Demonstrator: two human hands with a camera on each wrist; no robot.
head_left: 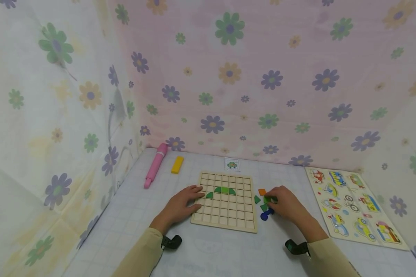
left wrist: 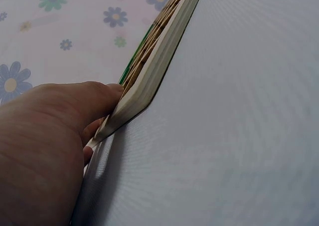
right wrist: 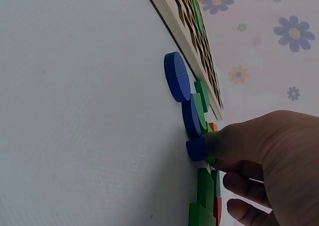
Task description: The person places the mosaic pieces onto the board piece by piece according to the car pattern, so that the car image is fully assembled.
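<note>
My left hand (head_left: 181, 204) rests at the left edge of a wooden grid board (head_left: 223, 227), fingers and thumb spread along it. In the left wrist view the thumb touches the board's rim (left wrist: 144, 89). Several green pieces, such as a light green square (head_left: 225, 190), lie in the board's upper cells. Right of the board my right hand (head_left: 285, 202) has its fingers curled down at the loose pieces, pinching a green piece (right wrist: 211, 159) that its fingers partly hide. Its thumb tip overlaps a blue piece (right wrist: 196, 149). Nearby are blue rounded pieces (right wrist: 178, 77) and an orange piece (head_left: 262, 191).
A small picture card (head_left: 232, 164) lies behind the board. At the back left are a pink pen-shaped object (head_left: 155, 166) and a yellow block (head_left: 177, 165). A picture puzzle board (head_left: 353, 209) lies at the right. Flowered cloth (head_left: 249, 107) walls the table in.
</note>
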